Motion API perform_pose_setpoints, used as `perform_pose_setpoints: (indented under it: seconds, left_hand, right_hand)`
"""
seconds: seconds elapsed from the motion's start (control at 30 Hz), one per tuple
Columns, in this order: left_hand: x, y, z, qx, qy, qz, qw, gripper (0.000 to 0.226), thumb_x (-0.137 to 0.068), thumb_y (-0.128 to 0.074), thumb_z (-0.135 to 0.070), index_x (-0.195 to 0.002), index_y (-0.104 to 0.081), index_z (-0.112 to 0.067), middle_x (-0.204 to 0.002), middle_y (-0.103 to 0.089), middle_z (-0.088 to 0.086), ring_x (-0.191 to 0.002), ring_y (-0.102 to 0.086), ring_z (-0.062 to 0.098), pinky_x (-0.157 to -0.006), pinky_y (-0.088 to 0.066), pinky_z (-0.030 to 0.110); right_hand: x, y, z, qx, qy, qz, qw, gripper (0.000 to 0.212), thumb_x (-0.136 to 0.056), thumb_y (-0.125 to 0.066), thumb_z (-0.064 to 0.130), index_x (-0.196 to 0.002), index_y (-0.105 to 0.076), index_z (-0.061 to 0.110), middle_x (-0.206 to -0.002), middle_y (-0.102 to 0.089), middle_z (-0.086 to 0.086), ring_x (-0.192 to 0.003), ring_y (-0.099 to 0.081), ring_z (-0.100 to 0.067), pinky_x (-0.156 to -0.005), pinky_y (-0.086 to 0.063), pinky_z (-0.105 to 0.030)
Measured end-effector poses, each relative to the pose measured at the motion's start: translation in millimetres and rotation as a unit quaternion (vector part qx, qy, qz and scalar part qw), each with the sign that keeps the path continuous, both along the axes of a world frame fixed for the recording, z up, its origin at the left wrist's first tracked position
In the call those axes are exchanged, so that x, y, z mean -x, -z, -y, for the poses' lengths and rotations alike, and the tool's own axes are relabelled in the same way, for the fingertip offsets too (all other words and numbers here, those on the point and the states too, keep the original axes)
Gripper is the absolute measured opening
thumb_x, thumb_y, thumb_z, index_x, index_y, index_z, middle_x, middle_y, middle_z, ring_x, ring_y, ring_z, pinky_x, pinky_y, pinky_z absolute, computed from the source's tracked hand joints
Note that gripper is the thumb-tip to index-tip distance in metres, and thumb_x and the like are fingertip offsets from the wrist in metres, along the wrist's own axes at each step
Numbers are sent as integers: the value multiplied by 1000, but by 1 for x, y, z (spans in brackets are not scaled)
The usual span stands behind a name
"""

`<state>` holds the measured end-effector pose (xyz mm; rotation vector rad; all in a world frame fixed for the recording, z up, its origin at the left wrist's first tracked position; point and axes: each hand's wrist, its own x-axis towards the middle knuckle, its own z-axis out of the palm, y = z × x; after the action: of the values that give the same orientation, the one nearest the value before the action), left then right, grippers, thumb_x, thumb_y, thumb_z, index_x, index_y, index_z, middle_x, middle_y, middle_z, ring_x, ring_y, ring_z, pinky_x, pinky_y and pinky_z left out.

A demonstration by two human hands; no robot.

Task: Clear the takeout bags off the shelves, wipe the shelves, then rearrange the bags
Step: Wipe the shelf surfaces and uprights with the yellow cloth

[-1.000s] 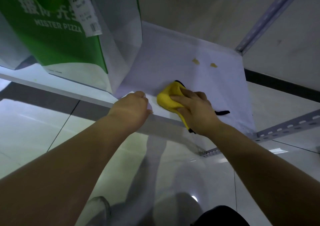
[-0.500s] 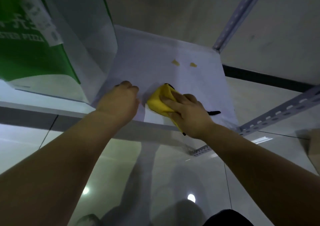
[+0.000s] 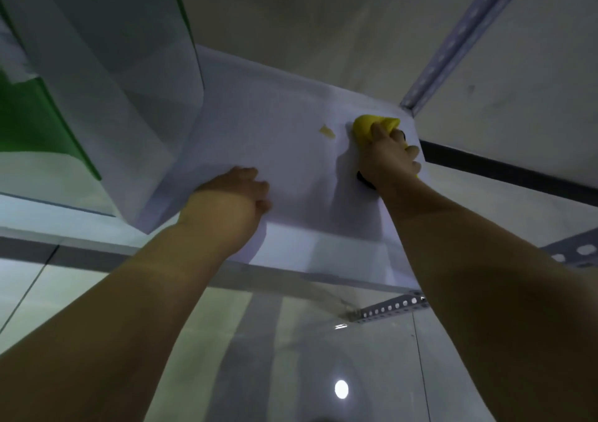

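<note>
On one shelf [image 3: 291, 152]: left hand [image 3: 226, 201], right hand [image 3: 388, 156], one cloth [image 3: 364, 126], one bag [image 3: 106, 81].

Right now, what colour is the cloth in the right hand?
Yellow cloth, with black edging; it shows in the head view.

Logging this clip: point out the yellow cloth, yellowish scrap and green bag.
yellow cloth [image 3: 365, 127], head view, bunched far end.
yellowish scrap [image 3: 326, 131], head view, its middle.
green bag [image 3: 29, 130], head view, green panel.
</note>
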<state>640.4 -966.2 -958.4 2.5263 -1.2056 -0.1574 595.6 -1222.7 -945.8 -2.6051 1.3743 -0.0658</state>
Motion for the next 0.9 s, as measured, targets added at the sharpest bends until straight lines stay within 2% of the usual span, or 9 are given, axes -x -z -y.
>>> perform_pose_setpoints:
  seconds: [0.07, 0.2, 0.3, 0.37, 0.47, 0.57, 0.67, 0.77, 0.9]
  left_hand:
    - [0, 3, 0, 14, 0, 8, 1000, 34, -97, -40, -26, -125, -55, -14, -146, -38, 6, -132, -36, 19, -100, -33, 30]
    - [1, 6, -1, 25, 17, 9, 1000, 40, -93, -34, -25, -117, -60, -5, -135, -48, 15, -120, -47, 28, -91, -42, 40]
    - [4, 1, -4, 42, 38, 42, 998, 29, -82, -52, -10, -100, -68, 6, -116, -61, 28, -99, -62, 43, -75, -53, 51]
    - [5, 4, -5, 63, 32, 46, 996, 25, -70, -61, -8, -86, -71, 7, -100, -66, 32, -85, -65, 49, -63, -53, 58]
    - [5, 4, -5, 56, 33, 45, 997, 22, -67, -65, -7, -83, -72, 6, -100, -65, 33, -84, -65, 50, -62, -52, 57]
    - [4, 6, -6, 67, 31, 45, 996, 18, -65, -75, 2, -82, -73, 5, -101, -65, 33, -86, -65, 49, -63, -53, 55]
    - [3, 7, -1, 85, 23, 55, 995, 22, -79, -69, -3, -101, -70, 1, -122, -58, 28, -109, -59, 41, -83, -51, 45]
    - [0, 11, 1, 50, -11, 14, 999, 36, -95, -50, -20, -129, -55, -9, -148, -36, 12, -134, -35, 26, -104, -26, 31]
    - [6, 7, 1, 61, -35, 0, 998, 37, -92, -55, -18, -127, -56, -5, -146, -37, 14, -134, -35, 26, -104, -18, 24]
  right_hand:
    - [-21, -3, -11, 2, -31, -4, 1000, 53, -93, -38, 40, -143, -22, 32, -151, -19, -7, -129, -23, -41, -105, -20, -54]
    - [-35, 6, -58, 27, -266, 14, 963, 50, -95, -39, 36, -143, -27, 41, -152, -24, -2, -125, -29, -36, -99, -27, -45]
    - [-12, 16, -61, 42, -375, 64, 924, 49, -95, -43, 36, -142, -32, 40, -153, -28, 2, -125, -32, -34, -97, -29, -42]
    - [-6, 14, -32, 42, -335, 57, 939, 49, -95, -44, 39, -142, -31, 40, -153, -28, 1, -125, -33, -36, -98, -30, -45]
    - [-6, 3, 12, 21, -143, -21, 989, 56, -95, -45, 37, -145, -20, 38, -154, -20, -2, -130, -27, -40, -103, -25, -53]
    - [-18, 2, -1, 13, -30, -7, 999, 49, -94, -39, 37, -141, -25, 33, -152, -18, -7, -133, -19, -41, -105, -17, -56]
    - [-23, 4, -47, 19, -141, 12, 990, 48, -95, -39, 34, -141, -29, 34, -152, -21, -7, -127, -27, -37, -100, -25, -49]
    - [7, 12, -78, 66, -358, 61, 929, 49, -94, -45, 36, -142, -34, 38, -152, -28, 1, -122, -33, -34, -96, -30, -43]
    - [50, 14, -49, 70, -315, 86, 942, 48, -95, -45, 35, -142, -34, 36, -151, -31, -2, -121, -37, -37, -95, -33, -45]
